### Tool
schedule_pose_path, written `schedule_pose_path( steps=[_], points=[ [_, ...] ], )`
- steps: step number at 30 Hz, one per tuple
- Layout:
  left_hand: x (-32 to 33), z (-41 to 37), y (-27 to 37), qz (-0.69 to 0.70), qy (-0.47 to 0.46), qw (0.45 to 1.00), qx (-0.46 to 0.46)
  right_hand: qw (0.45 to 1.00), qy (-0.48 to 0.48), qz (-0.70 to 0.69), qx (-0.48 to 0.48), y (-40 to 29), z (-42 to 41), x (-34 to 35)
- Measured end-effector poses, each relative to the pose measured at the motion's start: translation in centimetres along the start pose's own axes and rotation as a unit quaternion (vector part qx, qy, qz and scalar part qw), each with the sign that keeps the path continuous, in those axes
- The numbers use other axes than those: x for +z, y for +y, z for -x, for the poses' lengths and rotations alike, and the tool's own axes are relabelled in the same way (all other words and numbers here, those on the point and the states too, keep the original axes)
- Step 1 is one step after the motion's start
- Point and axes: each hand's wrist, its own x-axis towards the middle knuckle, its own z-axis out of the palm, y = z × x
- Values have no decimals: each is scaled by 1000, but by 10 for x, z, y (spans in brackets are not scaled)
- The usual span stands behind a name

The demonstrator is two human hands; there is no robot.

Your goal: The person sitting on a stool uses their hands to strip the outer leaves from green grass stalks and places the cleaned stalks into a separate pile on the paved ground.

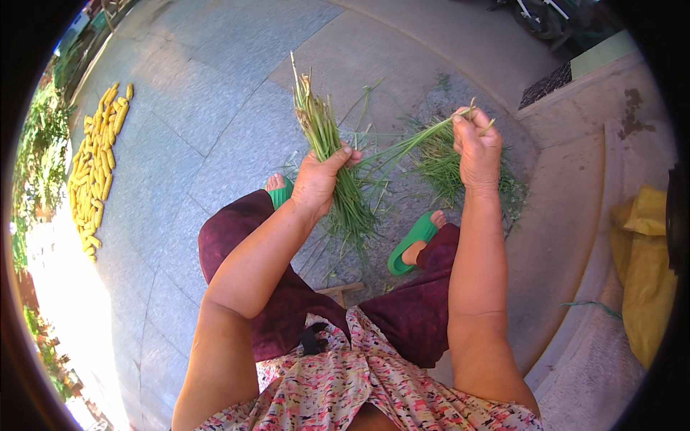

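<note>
My left hand [323,180] is closed round a thick bundle of long green stalks [318,126], whose pale cut ends point up and away and whose thin green tops hang below the hand. Off to the right, my right hand [477,145] grips a few green stalks [418,139] by their pale ends. Their thin tops reach left toward the bundle, near my left hand. A loose heap of similar green stalks [442,167] lies on the ground behind and beside my right hand, partly hidden by it.
Yellow corn cobs [99,161] lie spread on the stone paving at the left. My feet, in green sandals [412,242], stand either side of scattered stalks. A yellow sack [649,269] is at the right by a concrete ledge [587,231]. A parked motorcycle [544,21] is partly visible at the top right.
</note>
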Motion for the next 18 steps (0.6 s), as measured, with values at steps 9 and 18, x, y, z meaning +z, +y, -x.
schedule_pose_path(
  steps=[9, 18],
  points=[
    [-13, -7, 7, -82, 52, 991, 87, 998, 65, 15, -3, -10, -10, -22],
    [19, 9, 6, -95, -123, 988, 20, 981, -167, 64, 70, 16, 23, 39]
  ],
)
